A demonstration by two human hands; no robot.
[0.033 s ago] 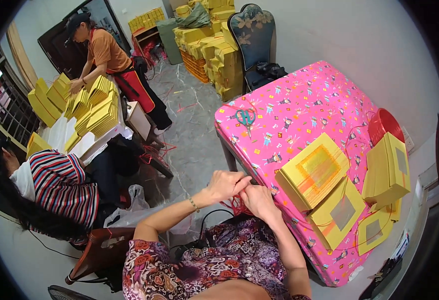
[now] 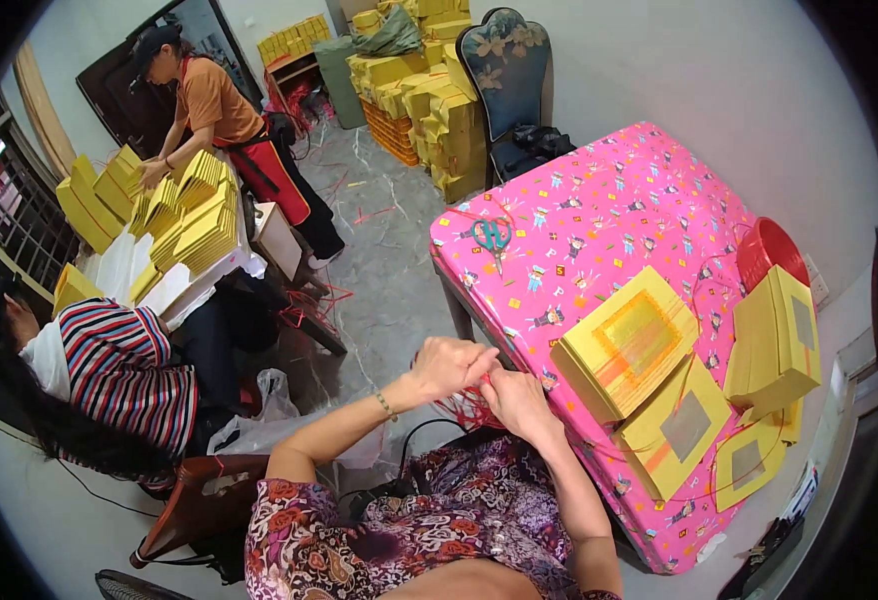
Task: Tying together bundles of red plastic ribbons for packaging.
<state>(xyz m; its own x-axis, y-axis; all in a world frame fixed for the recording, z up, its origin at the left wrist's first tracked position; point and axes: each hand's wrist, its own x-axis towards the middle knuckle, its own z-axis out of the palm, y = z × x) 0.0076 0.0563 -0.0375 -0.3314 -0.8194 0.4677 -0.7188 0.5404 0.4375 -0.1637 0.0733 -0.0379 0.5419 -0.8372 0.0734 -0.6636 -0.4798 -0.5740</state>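
My left hand (image 2: 449, 368) is closed in a fist just off the near left edge of the pink table. Right beside it, my right hand (image 2: 519, 402) is closed too, its fingers pinched close to the left thumb. Thin red string (image 2: 467, 406) runs between the fingers and hangs in a tangle over my lap; its exact ends are hidden. On the table, to the right of my hands, lies a stack of yellow paper pieces (image 2: 627, 340) with an orange patterned panel. Yellow window-cut boxes (image 2: 774, 340) stand farther right. Teal-handled scissors (image 2: 493, 238) rest near the table's left corner.
The table (image 2: 599, 215) has a pink printed cover. A red basin (image 2: 767, 252) sits at its right edge. A chair (image 2: 507, 75) stands behind. To the left, two people work by a table with yellow stacks (image 2: 194, 225). Yellow boxes (image 2: 439, 110) are piled at the back.
My left hand has shifted slightly left and its thumb has come away from the right hand. More of the red string shows below the hands.
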